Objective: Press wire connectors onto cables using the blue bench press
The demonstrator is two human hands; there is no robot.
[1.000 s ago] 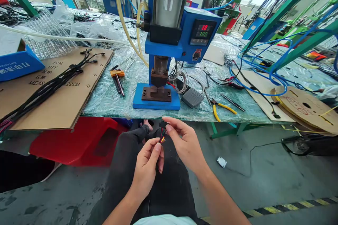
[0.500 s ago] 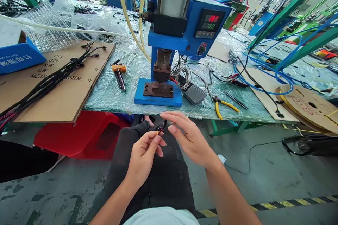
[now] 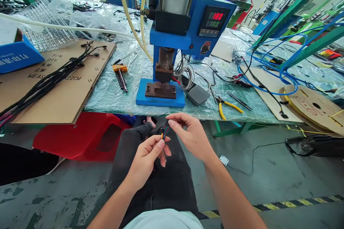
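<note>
Between my two hands, over my lap, is a short bundle of thin coloured wires (image 3: 165,132), fanned out, with yellow, red and green strands showing. My left hand (image 3: 150,154) pinches its lower end between thumb and fingertips. The fingers of my right hand (image 3: 189,132) close on the upper end, where a dark piece shows; its kind is too small to tell. Straight ahead on the table stands a blue heated press (image 3: 160,102), its dark upper block just above the lower die.
Yellow-handled cutters (image 3: 228,106), a grey foot pedal (image 3: 198,95) and a metal rod lie right of the press. At left, black cables (image 3: 51,82) rest on cardboard (image 3: 80,93). A red stool (image 3: 77,143) stands below the table; a cardboard reel (image 3: 317,109) lies at right.
My right hand's fingers have come down onto the upper end of the bundle. More coloured strands now show between my hands.
</note>
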